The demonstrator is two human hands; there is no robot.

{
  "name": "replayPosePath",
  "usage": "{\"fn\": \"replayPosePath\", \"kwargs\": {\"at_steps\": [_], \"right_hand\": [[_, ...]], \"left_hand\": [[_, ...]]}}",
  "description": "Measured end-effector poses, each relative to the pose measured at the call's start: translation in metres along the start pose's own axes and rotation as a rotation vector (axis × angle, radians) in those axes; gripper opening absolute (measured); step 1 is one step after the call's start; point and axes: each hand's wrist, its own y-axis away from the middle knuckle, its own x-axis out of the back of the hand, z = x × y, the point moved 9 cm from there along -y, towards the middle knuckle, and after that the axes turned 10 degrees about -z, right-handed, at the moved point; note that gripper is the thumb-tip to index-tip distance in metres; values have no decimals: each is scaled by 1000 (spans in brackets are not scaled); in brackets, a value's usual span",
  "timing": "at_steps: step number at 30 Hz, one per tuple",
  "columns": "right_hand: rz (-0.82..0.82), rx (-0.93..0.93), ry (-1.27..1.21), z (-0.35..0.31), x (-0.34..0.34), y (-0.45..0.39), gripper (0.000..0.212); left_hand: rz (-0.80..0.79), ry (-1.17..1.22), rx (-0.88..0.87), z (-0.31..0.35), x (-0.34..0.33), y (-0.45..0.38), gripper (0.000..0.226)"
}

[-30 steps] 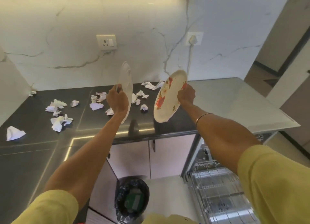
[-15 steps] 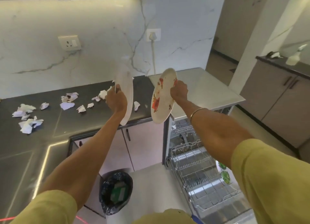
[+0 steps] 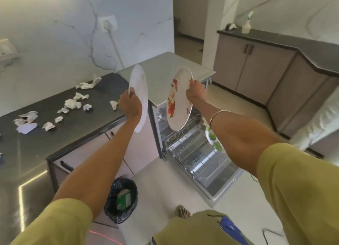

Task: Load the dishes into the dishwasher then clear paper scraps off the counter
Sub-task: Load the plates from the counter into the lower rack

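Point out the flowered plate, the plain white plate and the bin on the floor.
flowered plate (image 3: pixel 178 101), head view, its patterned face.
plain white plate (image 3: pixel 140 83), head view, its upper face.
bin (image 3: pixel 112 204), head view, black liner's left rim.

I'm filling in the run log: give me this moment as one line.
phase: loading dishes | left hand: holds white plate | right hand: holds floral plate | dishwasher: open | paper scraps: on counter
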Motion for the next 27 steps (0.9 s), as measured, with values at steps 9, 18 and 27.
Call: {"fn": "replayPosePath", "kwargs": {"at_steps": [9,18,27], "right_hand": [[41,-115,121,102,66,36,31],[41,-182,134,208,128,18,26],[-128,-175,156,307,159,-41,21]], "left_hand": [[-223,65,12,25,-90,92,44],[-342,-18,51,49,-199,155,46],[-334,-12,211,51,-311,186,47]]}}
